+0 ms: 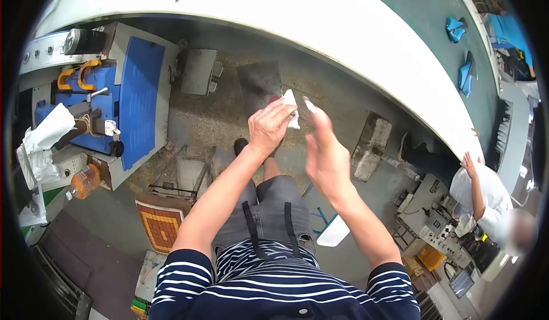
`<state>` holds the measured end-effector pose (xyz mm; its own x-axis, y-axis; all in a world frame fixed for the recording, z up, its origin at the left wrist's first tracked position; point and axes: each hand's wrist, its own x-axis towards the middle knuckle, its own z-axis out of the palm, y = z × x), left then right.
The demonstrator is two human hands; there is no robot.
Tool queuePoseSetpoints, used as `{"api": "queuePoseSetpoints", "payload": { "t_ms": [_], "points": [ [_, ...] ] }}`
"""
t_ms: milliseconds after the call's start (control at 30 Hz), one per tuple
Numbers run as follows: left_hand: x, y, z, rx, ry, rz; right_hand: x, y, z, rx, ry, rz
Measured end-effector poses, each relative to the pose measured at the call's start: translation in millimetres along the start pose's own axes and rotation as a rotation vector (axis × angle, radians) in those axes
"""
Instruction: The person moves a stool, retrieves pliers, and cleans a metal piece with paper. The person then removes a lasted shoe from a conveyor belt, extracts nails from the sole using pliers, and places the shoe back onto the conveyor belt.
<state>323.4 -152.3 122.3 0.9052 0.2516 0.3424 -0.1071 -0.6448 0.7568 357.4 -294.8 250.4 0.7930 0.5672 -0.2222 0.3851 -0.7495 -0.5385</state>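
Note:
My left hand (270, 127) is closed, its fingertips and thumb pinching a small white piece (292, 120) that looks like cloth or paper. The piece stands up past the fingers in a narrow point and hangs a little below them. To the right, apart from it, is my right hand (328, 159), smeared by motion. Its fingers point up and away from the thumb, and no held object shows in it. Something pale shows at one fingertip, too blurred to make out. Both hands are in the air above the floor, short of the white conveyor belt (320, 26).
A blue-panelled machine (143, 100) with orange clamps stands at left, near an orange bottle (86, 181). Blue shoe-like pieces (466, 74) lie on the green surface beyond the belt. A co-worker (480, 191) sits at right. A stool (333, 231) is behind my right arm.

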Motion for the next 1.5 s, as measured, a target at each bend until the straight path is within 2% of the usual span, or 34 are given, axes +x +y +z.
{"api": "queuePoseSetpoints", "payload": {
  "t_ms": [67, 233, 267, 333, 467, 533, 567, 600, 633, 667, 700, 833, 933, 1033, 1100, 1133, 1233, 1300, 1333, 1433, 1467, 1500],
  "points": [
    [-7, 5, -2, -0.018, -0.017, -0.028, 4, 6, 6, -0.024, -0.066, 0.091],
    [4, 7, -2, -0.005, 0.022, -0.031, -6, -2, -12, 0.102, 0.062, -0.025],
    [4, 7, -2, 0.002, 0.044, -0.021, -6, -2, -9, 0.085, 0.019, 0.014],
    [-10, -1, 9, -0.016, 0.037, -0.051, 10, 0, -2, -0.068, -0.38, 0.307],
    [-4, 11, -5, -0.08, -0.029, -0.102, -4, 11, -7, 0.175, -0.036, 0.03],
    [-7, 3, -2, -0.129, -0.079, -0.132, -14, 6, -23, 0.235, -0.033, 0.133],
    [-10, 7, -5, -0.14, -0.051, -0.209, -20, 6, -29, 0.265, -0.037, 0.182],
    [-15, 13, -7, -0.15, -0.025, -0.287, -26, 13, -33, 0.332, -0.175, 0.348],
    [-19, 17, -10, -0.162, -0.001, -0.366, -33, 20, -32, 0.368, -0.223, 0.4],
    [-26, 12, -10, -0.14, -0.095, -0.446, -40, 28, -30, 0.403, -0.267, 0.452],
    [-31, 8, -8, -0.126, -0.099, -0.49, -45, 36, -26, 0.436, -0.31, 0.502],
    [-55, -4, -5, -0.153, -0.188, -0.684, -43, 31, -25, 0.486, -0.327, 0.534],
    [-62, -2, -11, -0.171, -0.248, -0.739, -25, 5, -39, 0.457, -0.193, 0.453],
    [-53, 1, -9, -0.167, -0.236, -0.677, -16, -32, -67, 0.499, 0.114, 0.187],
    [-42, 2, -5, -0.166, -0.222, -0.612, -15, -32, -70, 0.453, 0.392, -0.212],
    [-35, 3, -3, -0.165, -0.217, -0.58, -18, -30, -66, 0.532, 0.461, -0.293],
    [-24, -3, -2, -0.174, -0.204, -0.526, -25, 0, -8, 0.001, 0.136, 0.018],
    [-21, -6, 1, -0.173, -0.203, -0.46, -17, 11, 14, 0.121, -0.118, 0.191],
    [-16, -15, 5, -0.152, -0.167, -0.419, -13, 17, 17, 0.125, 0.039, 0.075],
    [-29, -7, 0, -0.164, -0.223, -0.465, -24, -14, -23, 0.358, 0.225, 0.158],
    [-25, -6, -1, -0.174, -0.231, -0.494, -25, -17, -27, 0.403, 0.404, -0.057],
    [-25, -7, 0, -0.169, -0.228, -0.489, -28, -7, -13, 0.374, 0.434, -0.115]
  ]
}}
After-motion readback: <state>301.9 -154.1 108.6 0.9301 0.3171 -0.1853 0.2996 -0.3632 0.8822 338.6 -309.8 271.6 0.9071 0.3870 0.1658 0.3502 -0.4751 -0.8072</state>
